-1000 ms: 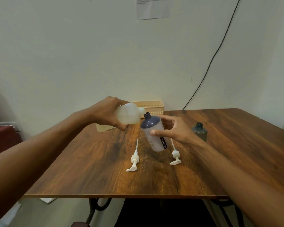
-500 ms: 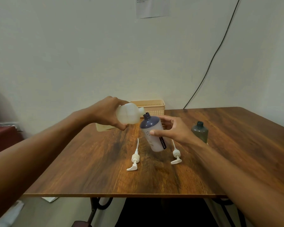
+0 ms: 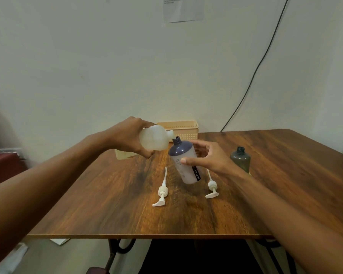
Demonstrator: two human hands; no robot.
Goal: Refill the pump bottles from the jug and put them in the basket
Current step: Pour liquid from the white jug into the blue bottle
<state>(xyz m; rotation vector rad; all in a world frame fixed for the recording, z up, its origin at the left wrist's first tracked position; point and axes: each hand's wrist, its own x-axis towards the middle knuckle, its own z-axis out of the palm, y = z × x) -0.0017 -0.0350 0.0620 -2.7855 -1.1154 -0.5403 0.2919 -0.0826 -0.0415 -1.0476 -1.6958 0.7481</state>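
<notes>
The pale jug (image 3: pixel 153 140) is gripped by the left hand (image 3: pixel 127 135) and tipped on its side, its spout just beside the open neck of the purple-topped bottle (image 3: pixel 181 155). That bottle is held tilted by the right hand (image 3: pixel 210 157), thumb on the front, fingers curled behind. A dark strip on it carries white letters (roughly "OXO", not clearly legible). On the surface (image 3: pixel 107 204) below lie a left pump (image 3: pixel 162 193) and a right pump (image 3: pixel 212 189). A dark bottle (image 3: pixel 240 160) stands open to the right, and the basket (image 3: pixel 179 128) is set at the back. The sheet (image 3: pixel 183 8) on the wall is too small to be read.
</notes>
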